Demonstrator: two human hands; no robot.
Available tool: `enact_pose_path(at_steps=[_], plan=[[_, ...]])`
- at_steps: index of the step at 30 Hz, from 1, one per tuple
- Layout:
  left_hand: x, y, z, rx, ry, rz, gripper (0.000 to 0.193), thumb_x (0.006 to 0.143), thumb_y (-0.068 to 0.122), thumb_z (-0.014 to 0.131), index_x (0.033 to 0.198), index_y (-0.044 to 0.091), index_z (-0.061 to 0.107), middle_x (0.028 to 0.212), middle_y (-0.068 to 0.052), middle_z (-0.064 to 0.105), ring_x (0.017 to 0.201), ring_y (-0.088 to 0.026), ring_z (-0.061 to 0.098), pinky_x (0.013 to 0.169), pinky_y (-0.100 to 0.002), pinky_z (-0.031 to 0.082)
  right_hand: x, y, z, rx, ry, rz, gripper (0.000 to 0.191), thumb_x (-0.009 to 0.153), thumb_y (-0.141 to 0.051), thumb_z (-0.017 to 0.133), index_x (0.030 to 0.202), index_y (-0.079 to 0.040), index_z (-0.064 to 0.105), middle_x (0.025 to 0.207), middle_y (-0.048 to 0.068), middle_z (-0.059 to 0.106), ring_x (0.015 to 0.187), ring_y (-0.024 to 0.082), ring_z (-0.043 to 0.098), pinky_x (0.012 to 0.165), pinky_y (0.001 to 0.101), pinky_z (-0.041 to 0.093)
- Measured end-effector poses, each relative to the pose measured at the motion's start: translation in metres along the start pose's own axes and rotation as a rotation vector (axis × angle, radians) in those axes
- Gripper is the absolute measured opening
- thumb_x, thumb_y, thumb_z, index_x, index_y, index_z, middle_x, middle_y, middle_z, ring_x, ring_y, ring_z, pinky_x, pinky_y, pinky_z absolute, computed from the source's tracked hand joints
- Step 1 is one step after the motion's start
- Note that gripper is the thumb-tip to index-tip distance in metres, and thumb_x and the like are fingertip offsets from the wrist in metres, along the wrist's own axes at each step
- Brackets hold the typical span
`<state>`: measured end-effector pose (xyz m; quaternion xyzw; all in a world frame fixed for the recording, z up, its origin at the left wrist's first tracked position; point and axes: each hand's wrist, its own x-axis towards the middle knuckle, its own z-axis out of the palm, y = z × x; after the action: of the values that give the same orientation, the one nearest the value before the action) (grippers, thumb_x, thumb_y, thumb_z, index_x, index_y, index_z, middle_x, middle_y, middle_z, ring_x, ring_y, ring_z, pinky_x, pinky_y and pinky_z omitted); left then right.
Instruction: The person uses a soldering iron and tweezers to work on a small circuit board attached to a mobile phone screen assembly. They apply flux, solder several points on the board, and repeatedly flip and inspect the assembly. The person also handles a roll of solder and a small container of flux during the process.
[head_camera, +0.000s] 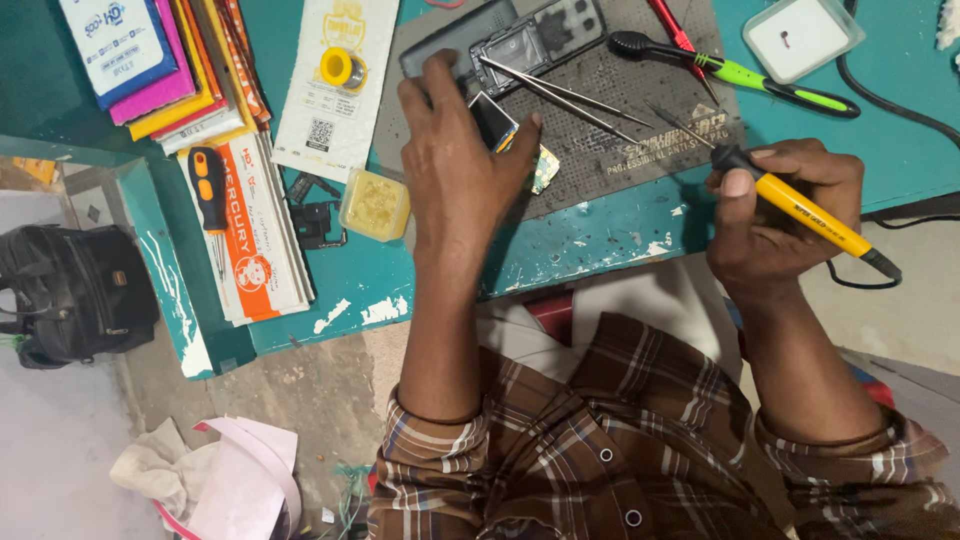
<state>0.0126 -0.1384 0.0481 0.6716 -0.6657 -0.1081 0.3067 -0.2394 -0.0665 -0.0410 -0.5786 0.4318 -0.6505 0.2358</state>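
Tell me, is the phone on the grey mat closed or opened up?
Opened up. The phone lies with its back removed, bare inner frame showing, tweezers resting across it.

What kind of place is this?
Probably a small phone repair bench. The right hand holds a soldering iron, an opened phone lies on a grey work mat with tweezers, and solder wire sits nearby.

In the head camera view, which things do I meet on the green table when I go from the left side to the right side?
Screwdriver with orange handle → yellow square tub → left hand on a small part → tweezers → right hand holding the yellow soldering iron.
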Motion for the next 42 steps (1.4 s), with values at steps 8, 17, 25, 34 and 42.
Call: enact_pose_path(at_steps=[8, 17, 25, 34, 42], plan=[[0.0, 0.004, -0.003, 0.044, -0.095, -0.038, 0.076, 0.072, 0.019, 0.089, 0.131, 0.003, 0.045, 0.119, -0.026, 0.057, 0.093, -0.05, 0.068, 0.081, -0.053, 0.057, -0.001, 0.0, -0.002, -0.034, -0.009, 0.007, 0.03, 0.116, -0.014, 0.067, 0.119, 0.003, 0.043, 0.107, 0.015, 0.058, 0.081, 0.016, 0.065, 0.077, 0.0235, 0.058], [-0.009, -0.003, -0.011, -0.104, -0.112, 0.022, 0.076, 0.067, 0.009, 0.088, 0.135, 0.004, 0.056, 0.113, -0.017, 0.069, 0.102, -0.032, 0.07, 0.091, -0.043, 0.056, 0.002, -0.002, 0.0, -0.008, -0.004, 0.001, 0.031, 0.115, -0.014, 0.067, 0.123, 0.002, 0.042, 0.107, 0.015, 0.059, 0.083, 0.015, 0.068, 0.076, 0.0227, 0.058], [-0.018, -0.027, -0.021, -1.264, -0.483, -0.191, 0.075, 0.091, 0.004, 0.083, 0.157, -0.001, 0.047, 0.138, -0.02, 0.063, 0.116, -0.021, 0.065, 0.101, -0.035, 0.057, -0.001, -0.003, -0.001, -0.05, 0.0, 0.023, 0.031, 0.115, -0.014, 0.068, 0.12, 0.003, 0.042, 0.106, 0.016, 0.06, 0.083, 0.017, 0.068, 0.075, 0.023, 0.057], [-0.043, -0.047, -0.008, -2.031, -0.486, -0.172, 0.083, 0.095, 0.012, 0.081, 0.161, 0.001, 0.032, 0.141, -0.03, 0.055, 0.12, -0.033, 0.065, 0.1, -0.045, 0.058, -0.009, 0.012, -0.007, -0.076, -0.061, 0.004, 0.031, 0.122, -0.015, 0.068, 0.127, 0.001, 0.041, 0.106, 0.014, 0.056, 0.08, 0.019, 0.065, 0.075, 0.025, 0.056], [-0.051, -0.057, -0.002, -2.107, -0.483, -0.156, 0.084, 0.092, 0.01, 0.081, 0.16, 0.005, 0.031, 0.139, -0.031, 0.055, 0.12, -0.036, 0.064, 0.1, -0.05, 0.058, -0.008, 0.015, -0.01, -0.164, -0.114, -0.043, 0.03, 0.12, -0.013, 0.065, 0.129, 0.001, 0.04, 0.11, 0.017, 0.056, 0.083, 0.021, 0.068, 0.076, 0.0261, 0.057]])
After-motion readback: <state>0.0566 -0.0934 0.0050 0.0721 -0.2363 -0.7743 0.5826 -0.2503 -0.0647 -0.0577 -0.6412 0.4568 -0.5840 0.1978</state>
